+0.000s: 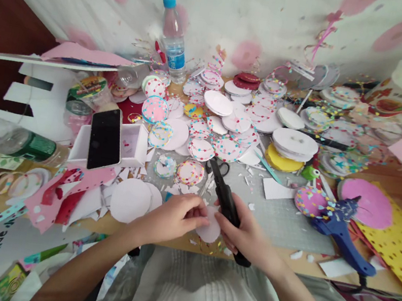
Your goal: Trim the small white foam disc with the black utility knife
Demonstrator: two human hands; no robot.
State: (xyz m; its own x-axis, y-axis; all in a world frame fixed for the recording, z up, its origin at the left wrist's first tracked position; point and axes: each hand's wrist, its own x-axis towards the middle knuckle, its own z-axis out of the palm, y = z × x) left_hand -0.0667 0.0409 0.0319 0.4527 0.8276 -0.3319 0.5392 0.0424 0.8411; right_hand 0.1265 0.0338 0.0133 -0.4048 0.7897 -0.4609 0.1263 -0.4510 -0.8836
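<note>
Close to the table's front edge, my left hand [182,217] is closed, its thumb and fingers pinching the edge of a small white paper circle [209,233]. My right hand [245,230] wraps round a long black tool that looks like a stapler [229,202], its narrow end slanting up and away. Fingers of the right hand also reach the circle's right side, though whether they grip it is hidden. Just beyond the tool lie scissors [224,169] with dark handles. Left of my left hand, larger white paper circles [131,200] overlap on the table.
Decorated paper discs [227,147] crowd the back, beside a water bottle [177,51]. A phone [106,139] rests on a white box [135,146]. At right are a blue glue gun [347,242] and yellow dotted sheet [397,240]. Paper scraps litter the grey cutting mat [270,218].
</note>
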